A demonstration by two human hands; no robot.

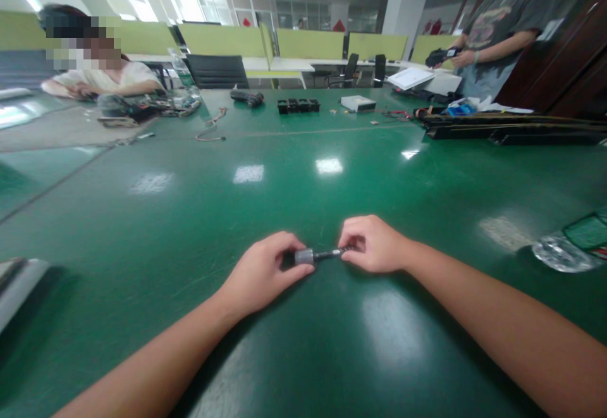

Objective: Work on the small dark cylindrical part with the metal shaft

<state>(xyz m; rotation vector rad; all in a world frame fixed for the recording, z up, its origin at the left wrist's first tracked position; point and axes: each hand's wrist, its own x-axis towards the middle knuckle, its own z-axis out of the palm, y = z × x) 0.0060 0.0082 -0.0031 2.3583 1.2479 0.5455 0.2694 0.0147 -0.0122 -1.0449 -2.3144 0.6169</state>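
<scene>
Low over the green table, or lying on it, is a small grey cylinder [304, 257] with a thin dark rod [324, 255] sticking out to the right. The rod has a pale band near its right end, where it looks ridged or spiralled; I cannot make out the exact kind. My left hand [265, 271] closes thumb and fingers round the grey cylinder. With a pinch, my right hand [372, 245] grips the rod's right end, and its fingertips partly hide it. The two pieces line up end to end, level between the hands.
A clear plastic package [566, 250] lies at the right, a grey-white object [21, 285] at the left edge. Far back are a black part [298, 105], a white box [358, 103], a cable [211, 128] and dark bars [512, 128]. One person sits back left; another stands back right.
</scene>
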